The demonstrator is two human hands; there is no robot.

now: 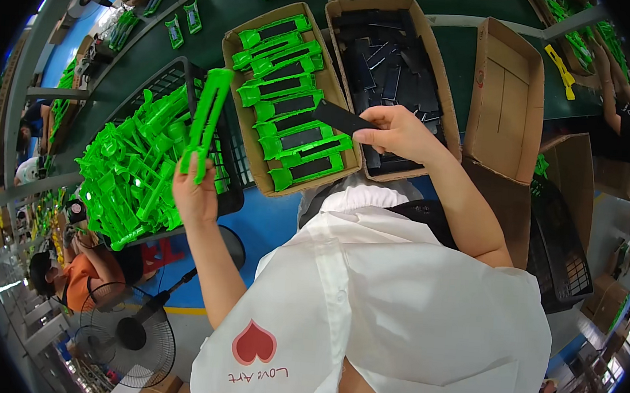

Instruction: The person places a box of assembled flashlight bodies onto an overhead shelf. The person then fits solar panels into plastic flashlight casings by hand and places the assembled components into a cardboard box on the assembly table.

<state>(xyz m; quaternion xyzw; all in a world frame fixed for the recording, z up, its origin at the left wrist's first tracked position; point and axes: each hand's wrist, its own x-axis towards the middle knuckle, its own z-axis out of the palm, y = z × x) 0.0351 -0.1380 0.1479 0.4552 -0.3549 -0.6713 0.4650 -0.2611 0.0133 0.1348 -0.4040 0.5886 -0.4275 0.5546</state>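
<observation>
My left hand grips the lower end of a long green plastic frame with a slot along its middle, held up beside the crate. Between the thumb and fingers of my right hand is a flat black rectangular panel, its far end over the carton of green parts. In that cardboard box lie several green frames with black panels in them, stacked in a row. Right of it, another cardboard box holds many loose black panels.
A black crate heaped with green plastic parts stands at left. At right are a cardboard box and a yellow piece on the green table. A fan stands lower left; other people work nearby.
</observation>
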